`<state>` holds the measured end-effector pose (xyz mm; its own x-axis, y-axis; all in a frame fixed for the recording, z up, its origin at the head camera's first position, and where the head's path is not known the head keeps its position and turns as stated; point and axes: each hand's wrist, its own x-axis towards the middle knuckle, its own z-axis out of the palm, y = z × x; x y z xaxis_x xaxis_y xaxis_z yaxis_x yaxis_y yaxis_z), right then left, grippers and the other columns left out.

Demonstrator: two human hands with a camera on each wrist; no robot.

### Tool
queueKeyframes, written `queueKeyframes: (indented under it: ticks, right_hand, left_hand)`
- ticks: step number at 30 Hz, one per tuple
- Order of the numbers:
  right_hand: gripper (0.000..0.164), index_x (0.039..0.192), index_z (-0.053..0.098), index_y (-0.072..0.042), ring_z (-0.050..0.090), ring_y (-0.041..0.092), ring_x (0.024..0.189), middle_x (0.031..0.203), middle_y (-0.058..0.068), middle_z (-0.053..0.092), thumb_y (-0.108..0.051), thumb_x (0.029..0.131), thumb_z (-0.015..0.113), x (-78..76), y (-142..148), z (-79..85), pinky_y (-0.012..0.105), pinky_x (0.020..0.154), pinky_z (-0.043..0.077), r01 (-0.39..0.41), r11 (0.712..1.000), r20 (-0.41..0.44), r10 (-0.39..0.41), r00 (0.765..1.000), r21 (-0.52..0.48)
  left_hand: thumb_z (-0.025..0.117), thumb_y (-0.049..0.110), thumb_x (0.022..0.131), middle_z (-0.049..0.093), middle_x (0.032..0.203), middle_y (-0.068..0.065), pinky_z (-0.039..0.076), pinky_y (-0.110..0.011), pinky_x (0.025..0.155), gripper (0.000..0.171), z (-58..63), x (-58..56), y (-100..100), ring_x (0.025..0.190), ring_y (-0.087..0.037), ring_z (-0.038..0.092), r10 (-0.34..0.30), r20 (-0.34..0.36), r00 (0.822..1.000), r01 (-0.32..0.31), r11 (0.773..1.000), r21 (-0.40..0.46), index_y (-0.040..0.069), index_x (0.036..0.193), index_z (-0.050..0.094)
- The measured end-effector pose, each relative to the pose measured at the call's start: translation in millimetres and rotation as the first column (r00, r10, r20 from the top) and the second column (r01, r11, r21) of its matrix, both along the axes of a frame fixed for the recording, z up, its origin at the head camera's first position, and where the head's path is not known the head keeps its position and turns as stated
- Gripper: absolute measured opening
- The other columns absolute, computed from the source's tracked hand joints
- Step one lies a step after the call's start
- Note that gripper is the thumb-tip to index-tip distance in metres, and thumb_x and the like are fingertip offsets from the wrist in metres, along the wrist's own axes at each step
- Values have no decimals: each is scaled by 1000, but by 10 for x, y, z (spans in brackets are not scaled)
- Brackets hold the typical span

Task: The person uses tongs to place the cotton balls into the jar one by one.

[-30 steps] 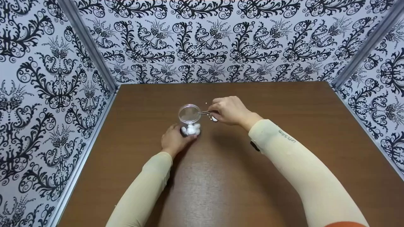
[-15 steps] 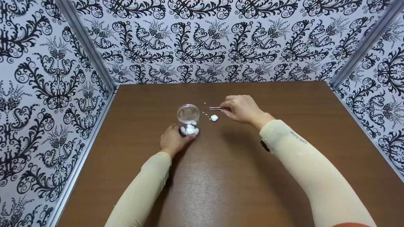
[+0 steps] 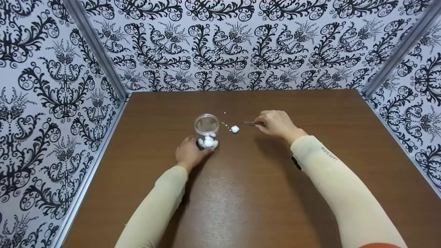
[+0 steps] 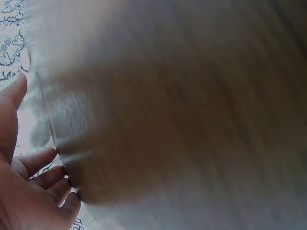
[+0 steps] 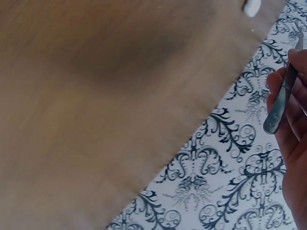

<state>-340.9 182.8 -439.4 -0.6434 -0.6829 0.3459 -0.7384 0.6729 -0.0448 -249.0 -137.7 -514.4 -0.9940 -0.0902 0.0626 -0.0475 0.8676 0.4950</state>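
A clear round jar [image 3: 206,124] stands on the table with several white balls [image 3: 208,142] low inside it. My left hand [image 3: 191,153] holds the jar near its base, thumb in front and fingers around the far side. In the left wrist view the fingers [image 4: 45,177] reach the jar's wall [image 4: 41,122]. My right hand [image 3: 275,124] pinches a small metal fork [image 3: 249,123] above the table, its prongs pointing left. The fork [image 5: 283,98] shows its rounded handle end in the right wrist view. One white ball [image 3: 235,129] lies on the table between jar and fork.
A short line of white crumbs [image 3: 226,126] trails between the jar and the loose ball, with one speck [image 3: 225,113] farther back. The brown table [image 3: 220,199] is bordered by patterned walls [image 3: 220,44] at the back and sides.
My right hand has moved right with the fork, away from the jar and past the loose white ball, which now shows fully. The left hand and jar stay put.
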Motion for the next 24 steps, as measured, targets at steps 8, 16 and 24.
queueKeyframes:
  ticks: [8, 16, 24]
  right_hand:
    - [12, 97, 79, -11, 68, 27, 80, 93, 3, 70, -16, 88, 73, -49, 3, -104, 48, 66, 53, 32, 999, 37, -32, 999, 8]
    - [12, 97, 79, -13, 68, 26, 82, 94, 1, 70, -16, 88, 71, -101, -76, -204, 48, 67, 53, 61, 998, 57, -61, 997, 11]
    - [13, 99, 78, -15, 67, 28, 81, 91, 2, 67, -18, 89, 71, -127, -161, -335, 50, 66, 52, 109, 993, 52, -112, 992, 53]
  left_hand:
    - [74, 61, 80, 53, 142, -16, 37, -55, 102, 77, 15, -1, 17, 130, -33, 48, -10, -2, 1000, 10, 1000, 12, 14, 139, 58]
    - [73, 62, 81, 52, 143, -15, 38, -55, 102, 79, 18, -8, 12, 130, -32, 48, -9, 3, 1000, 9, 1000, 5, 11, 139, 58]
    - [73, 62, 81, 49, 146, -15, 35, -56, 104, 78, 5, 0, -7, 134, -33, 45, 3, 28, 1000, -3, 1000, 6, 12, 138, 58]
